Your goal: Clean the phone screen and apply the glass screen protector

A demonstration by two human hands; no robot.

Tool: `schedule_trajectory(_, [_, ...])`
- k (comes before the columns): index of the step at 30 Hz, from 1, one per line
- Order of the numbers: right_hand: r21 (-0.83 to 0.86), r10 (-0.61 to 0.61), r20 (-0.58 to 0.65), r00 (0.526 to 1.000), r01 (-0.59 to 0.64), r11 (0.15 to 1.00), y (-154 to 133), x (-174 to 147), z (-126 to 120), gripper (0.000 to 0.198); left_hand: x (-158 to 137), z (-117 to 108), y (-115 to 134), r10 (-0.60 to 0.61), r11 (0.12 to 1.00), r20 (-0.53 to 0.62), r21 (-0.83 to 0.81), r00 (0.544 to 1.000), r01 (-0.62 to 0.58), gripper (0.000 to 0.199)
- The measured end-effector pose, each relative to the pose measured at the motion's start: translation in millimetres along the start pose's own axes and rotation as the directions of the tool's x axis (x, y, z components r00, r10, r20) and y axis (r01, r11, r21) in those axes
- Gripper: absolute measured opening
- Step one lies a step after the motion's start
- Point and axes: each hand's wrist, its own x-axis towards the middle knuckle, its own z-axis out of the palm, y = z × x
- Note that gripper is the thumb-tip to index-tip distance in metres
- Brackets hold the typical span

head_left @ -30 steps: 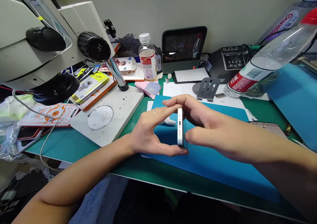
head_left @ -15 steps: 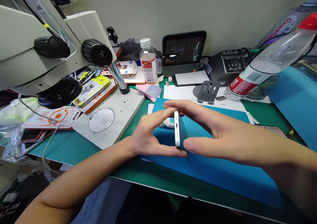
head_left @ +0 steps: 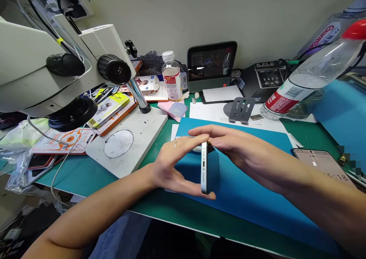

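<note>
A smartphone (head_left: 204, 169) stands on edge in front of me, its pale bottom frame with port and speaker holes facing me. My left hand (head_left: 174, 163) spans it, thumb under the lower edge and forefinger on the upper edge. From the right, my right hand (head_left: 243, 148) reaches over, thumb and fingers closed together at the phone's upper edge; its farther fingertips are partly hidden. Beneath is a blue mat (head_left: 243, 186). Something white (head_left: 197, 149) behind the phone is mostly covered by it and my left hand.
At left stands a microscope (head_left: 114, 69) on a white base (head_left: 143, 137), with boxes (head_left: 110, 108) behind. A small bottle (head_left: 172, 78), a display (head_left: 211, 66), a grey stand (head_left: 241, 109) and a leaning large bottle (head_left: 286, 95) line the back. Another phone (head_left: 323, 163) lies at right.
My right thumb has moved from the phone's lower side up to its upper edge. The phone and my left hand sit slightly lower in view. The view has shifted a little.
</note>
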Motion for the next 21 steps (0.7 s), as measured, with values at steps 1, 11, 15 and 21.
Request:
schedule_trajectory(1, [0.021, 0.002, 0.012, 1.0, -0.002, 1.0, 0.1, -1.8, 2.8, 0.031, -0.1, -0.2, 0.2, 0.004, 1.0, 0.005, -0.001, 1.0, -0.004, 0.104])
schedule_trajectory(11, [0.139, 0.01, 0.055, 0.998, -0.017, 0.99, 1.7, -9.4, 7.7, 0.032, 1.5, -2.4, 1.7, 0.019, 1.0, 0.028, 0.0, 0.999, -0.019, 0.108])
schedule_trajectory(15, [0.135, 0.009, 0.051, 0.999, -0.016, 0.991, 3.7, -9.6, 8.9, 0.033, 1.9, -1.6, 1.7, 0.053, 0.998, 0.035, -0.03, 0.998, -0.052, 0.108])
schedule_trajectory(21, [0.103, -0.014, 0.085, 0.996, 0.005, 0.995, 3.4, -13.1, 9.3, 0.035, 6.0, 0.8, 2.8, 0.083, 0.995, 0.039, -0.056, 0.996, -0.081, 0.105])
